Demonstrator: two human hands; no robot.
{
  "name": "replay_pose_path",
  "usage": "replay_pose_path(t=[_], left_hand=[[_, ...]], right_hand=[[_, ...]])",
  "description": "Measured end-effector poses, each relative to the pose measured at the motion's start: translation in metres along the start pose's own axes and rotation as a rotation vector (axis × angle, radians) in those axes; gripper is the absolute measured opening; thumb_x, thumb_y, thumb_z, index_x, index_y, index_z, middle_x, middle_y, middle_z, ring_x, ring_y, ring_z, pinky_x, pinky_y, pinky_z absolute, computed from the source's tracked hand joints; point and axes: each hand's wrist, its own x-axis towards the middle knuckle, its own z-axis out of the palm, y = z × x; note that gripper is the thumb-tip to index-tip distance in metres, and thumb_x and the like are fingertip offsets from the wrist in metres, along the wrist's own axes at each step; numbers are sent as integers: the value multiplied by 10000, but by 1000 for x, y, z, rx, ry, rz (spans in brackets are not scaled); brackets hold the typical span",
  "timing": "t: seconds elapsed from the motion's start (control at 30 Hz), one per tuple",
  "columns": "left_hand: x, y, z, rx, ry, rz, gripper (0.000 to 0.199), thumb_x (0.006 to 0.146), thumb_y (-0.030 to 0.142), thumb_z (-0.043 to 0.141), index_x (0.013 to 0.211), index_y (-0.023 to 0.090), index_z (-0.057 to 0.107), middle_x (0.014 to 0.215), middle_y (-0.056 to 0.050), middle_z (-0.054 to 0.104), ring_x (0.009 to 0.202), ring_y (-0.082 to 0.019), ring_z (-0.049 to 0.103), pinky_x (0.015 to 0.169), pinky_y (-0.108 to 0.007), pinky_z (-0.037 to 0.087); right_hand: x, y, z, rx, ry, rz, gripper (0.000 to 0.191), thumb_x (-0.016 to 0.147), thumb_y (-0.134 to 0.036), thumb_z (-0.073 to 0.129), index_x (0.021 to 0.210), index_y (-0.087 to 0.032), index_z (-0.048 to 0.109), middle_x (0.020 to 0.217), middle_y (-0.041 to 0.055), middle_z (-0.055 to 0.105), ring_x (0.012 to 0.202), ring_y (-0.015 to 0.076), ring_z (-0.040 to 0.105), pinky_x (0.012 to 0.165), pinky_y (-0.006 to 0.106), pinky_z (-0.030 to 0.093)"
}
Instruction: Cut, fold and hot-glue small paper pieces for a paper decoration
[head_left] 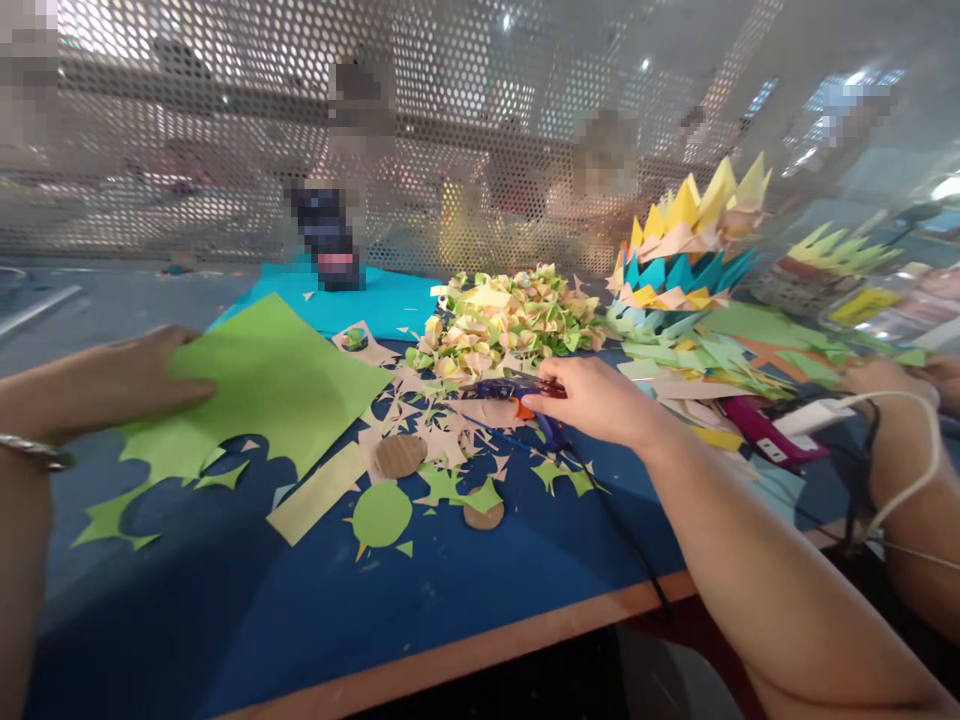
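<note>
My left hand [161,375] grips the left edge of a light green paper sheet [289,375], raised over the table, its lower edge cut into round notches. My right hand [604,398] has its fingers curled over the rear end of a dark blue glue gun [553,432] with an orange trigger, lying among paper scraps. What its fingertips press on is partly hidden. Just below lie a green paper disc [381,515], a brown cardboard disc [400,456] and a pale yellow strip [316,495]. Behind the glue gun rises a heap of small folded paper pieces [517,315].
At the back right stands a tiered paper piece with pointed rows [679,265]. A turquoise sheet [397,305] lies at the back, before a perforated metal screen [450,130]. On the right are a magenta box [772,435], white cable [934,440] and another person's hand [889,385]. A black cord [619,530] crosses the table edge.
</note>
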Motion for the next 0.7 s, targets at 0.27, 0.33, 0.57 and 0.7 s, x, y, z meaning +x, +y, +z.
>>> replay_pose_path(t=[0.27, 0.33, 0.57, 0.7], left_hand=[[-22, 89, -15, -31, 149, 117, 413, 889, 255, 371, 1168, 107, 636, 1112, -109, 668, 1015, -275, 611, 922, -434, 483], [-30, 116, -4, -238, 55, 189, 338, 868, 233, 403, 1054, 125, 663, 1059, -93, 696, 857, -215, 622, 804, -350, 504], [-45, 173, 19, -399, -184, 435, 309, 862, 220, 440, 976, 167, 722, 944, -95, 719, 814, -202, 655, 713, -317, 500], [-40, 188, 21, -332, -130, 485, 336, 909, 242, 414, 958, 150, 733, 960, -121, 712, 871, -232, 653, 774, -354, 501]], right_hand=[[0, -1, 0, -93, -95, 16, 291, 768, -411, 731, 674, -225, 527, 629, 23, 589, 543, 158, 482, 502, 313, 250], [1, -1, 0, -112, -122, 20, 269, 758, -408, 731, 698, -229, 539, 651, 24, 597, 573, 171, 509, 513, 315, 265], [4, 5, -1, 17, -43, -36, 259, 753, -333, 719, 690, -226, 492, 635, 0, 587, 570, 153, 521, 537, 313, 312], [5, 5, -4, 31, 26, -17, 299, 782, -345, 709, 674, -226, 456, 623, -4, 568, 549, 138, 477, 529, 311, 309]])
